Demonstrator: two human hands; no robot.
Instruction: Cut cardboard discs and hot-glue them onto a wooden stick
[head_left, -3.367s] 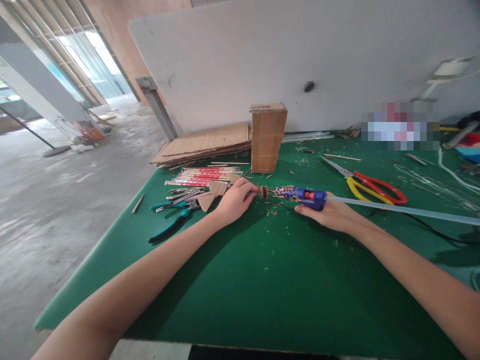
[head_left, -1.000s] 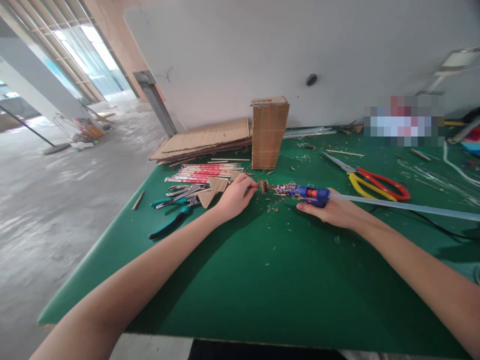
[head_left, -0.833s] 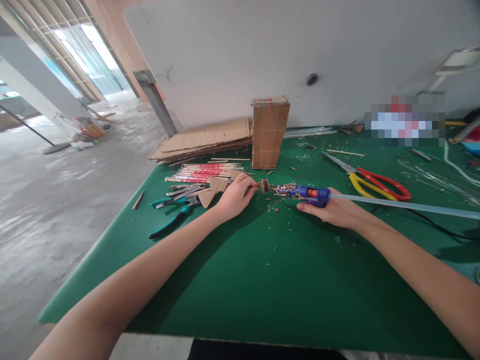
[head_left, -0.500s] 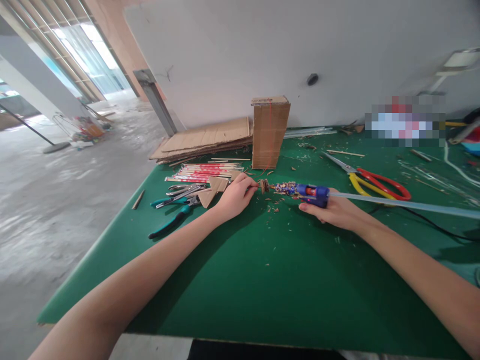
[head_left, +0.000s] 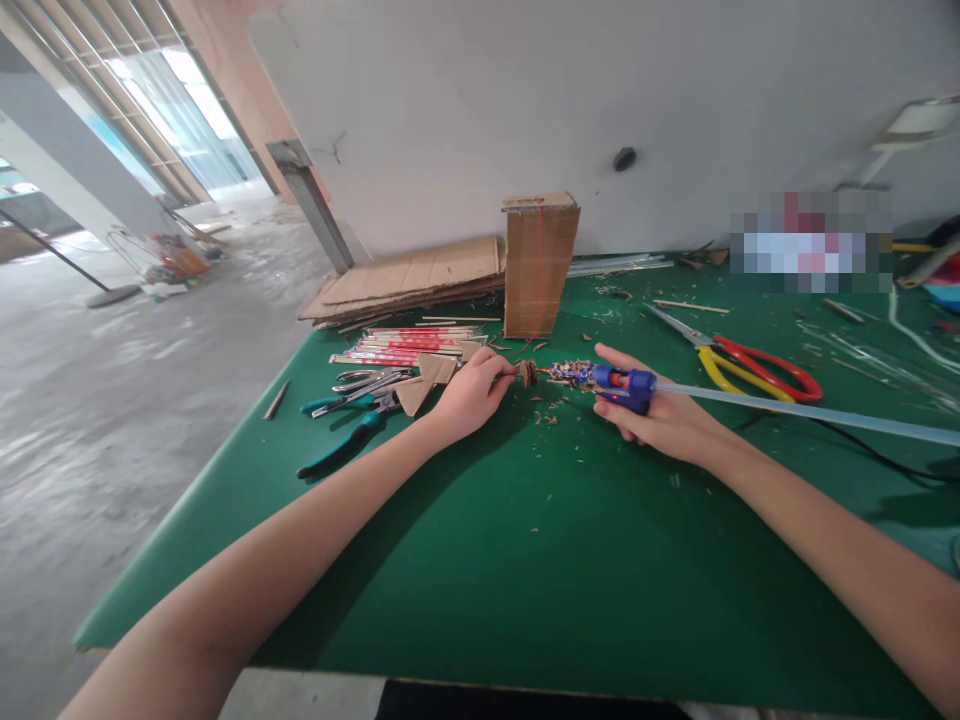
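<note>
Green tabletop [head_left: 525,580], cardboard scraps [head_left: 552,421] strewn. Hands apart: left hand [head_left: 466,400] pinches a thin stick [head_left: 517,372] bearing cardboard discs [head_left: 529,373], mid-table; right hand [head_left: 660,412] loosely holds the glue gun [head_left: 631,389], nozzle [head_left: 547,371] near discs. Risk: that slack grip could let a likely-hot nozzle swing into left fingertips [head_left: 511,369].

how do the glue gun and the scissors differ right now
The glue gun is held in the right hand, while the scissors lie on the green table. The glue gun has a blue body; the scissors have one red and one yellow handle. The glue gun's nozzle points at the small cardboard discs, while the scissors' blades slant toward the wall. Both have their front ends toward the picture's left.
</note>
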